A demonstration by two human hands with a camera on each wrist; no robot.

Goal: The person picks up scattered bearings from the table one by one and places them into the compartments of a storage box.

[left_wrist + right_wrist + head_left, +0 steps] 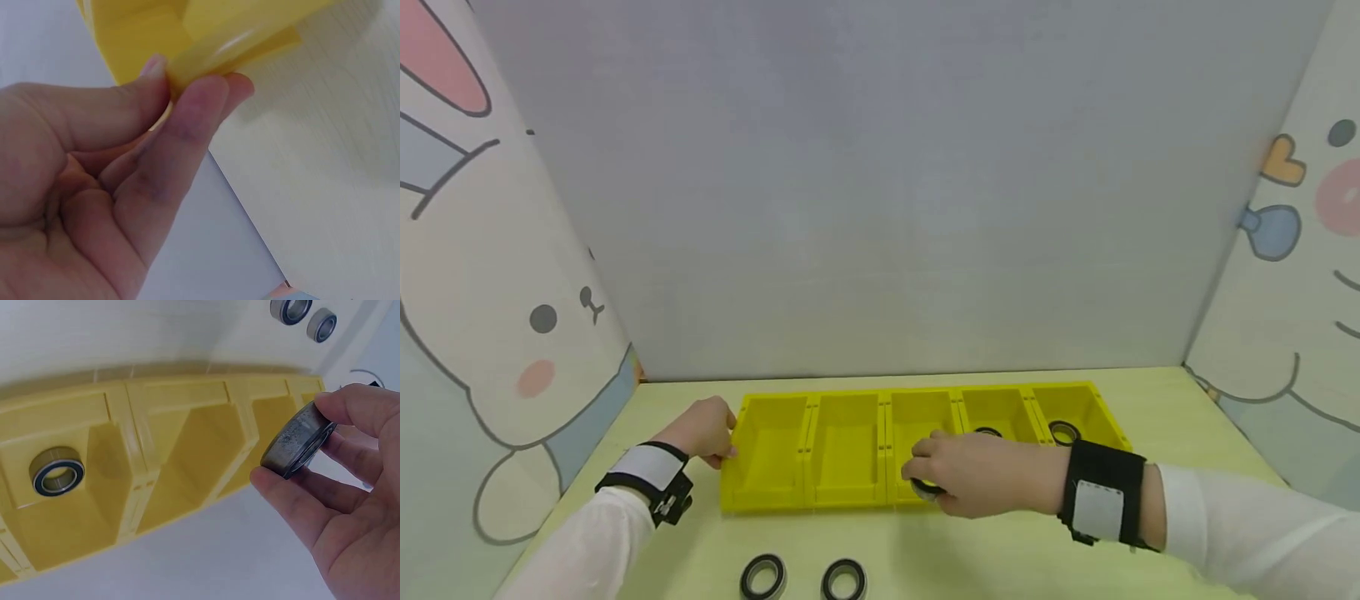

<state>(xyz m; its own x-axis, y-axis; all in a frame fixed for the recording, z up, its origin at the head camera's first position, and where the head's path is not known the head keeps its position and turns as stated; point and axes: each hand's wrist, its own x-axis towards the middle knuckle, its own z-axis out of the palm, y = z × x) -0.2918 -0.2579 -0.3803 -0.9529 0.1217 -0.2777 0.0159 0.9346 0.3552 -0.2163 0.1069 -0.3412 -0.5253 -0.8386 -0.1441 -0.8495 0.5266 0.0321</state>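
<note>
Right hand pinching bearing, left hand gripping tray (yellow, five-part)

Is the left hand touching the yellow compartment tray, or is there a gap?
Touching. In the left wrist view, the left hand pinches the yellow compartment tray by its edge.

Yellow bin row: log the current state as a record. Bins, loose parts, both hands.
container: yellow bin row, five bins side by side, on a pale table
bins 1-3 (from left, head view): no bearing seen lying in them
bin 4: one bearing
bin 5: one bearing
loose on table: two bearings, near side of the row
left hand: pinches the row's left end
right hand: fingers hold a bearing by bin 3, not yet set down
bearings visible: five
</note>
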